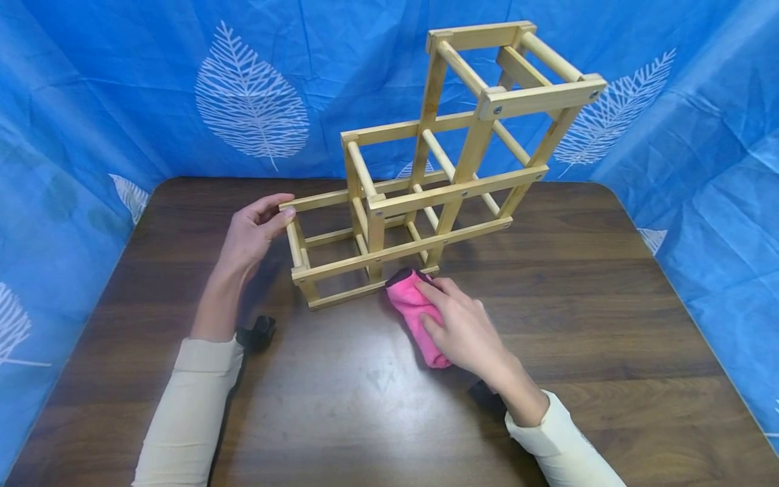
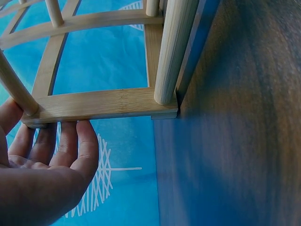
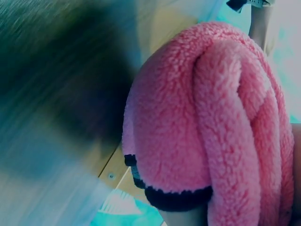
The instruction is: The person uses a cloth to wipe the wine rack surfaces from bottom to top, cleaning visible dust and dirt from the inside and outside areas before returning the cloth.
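Partly hidden, pink cloth under right hand, wooden rack cropped, left-wrist view

The person's left hand grips a corner at the low end of the wooden rack, thumb opposing the fingers; the right hand, back upward, points its fingers toward the rack's near side.

A pale wooden stepped rack stands with a bunched pink, dark-edged cloth at its lower rail.

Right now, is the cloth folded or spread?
Folded: the cloth under the right hand shows thick, doubled layers in the right wrist view.
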The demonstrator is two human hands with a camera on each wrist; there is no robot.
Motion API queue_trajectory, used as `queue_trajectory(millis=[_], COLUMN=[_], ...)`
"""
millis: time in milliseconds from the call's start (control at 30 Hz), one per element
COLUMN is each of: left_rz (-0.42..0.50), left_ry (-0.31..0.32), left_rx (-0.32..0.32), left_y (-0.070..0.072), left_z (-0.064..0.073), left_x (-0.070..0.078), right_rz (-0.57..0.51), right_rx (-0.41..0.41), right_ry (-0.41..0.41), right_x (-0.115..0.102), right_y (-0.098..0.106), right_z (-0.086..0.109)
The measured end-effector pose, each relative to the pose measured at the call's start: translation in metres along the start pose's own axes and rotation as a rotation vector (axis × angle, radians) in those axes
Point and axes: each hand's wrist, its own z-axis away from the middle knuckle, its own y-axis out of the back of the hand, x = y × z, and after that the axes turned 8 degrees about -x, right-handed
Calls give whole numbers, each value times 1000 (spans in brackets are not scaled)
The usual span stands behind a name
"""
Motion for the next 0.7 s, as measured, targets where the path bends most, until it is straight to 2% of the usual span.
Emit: queue_trajectory(millis=[700], left_rz=[23], left_ry=[-2], left_rx=[-1], left_y=[0], left_z=[-1], left_x=[-1], right_rz=[-16], right_rx=[2], right_ry=[-109], right_x=[22], right_y=[14], right_z=[3])
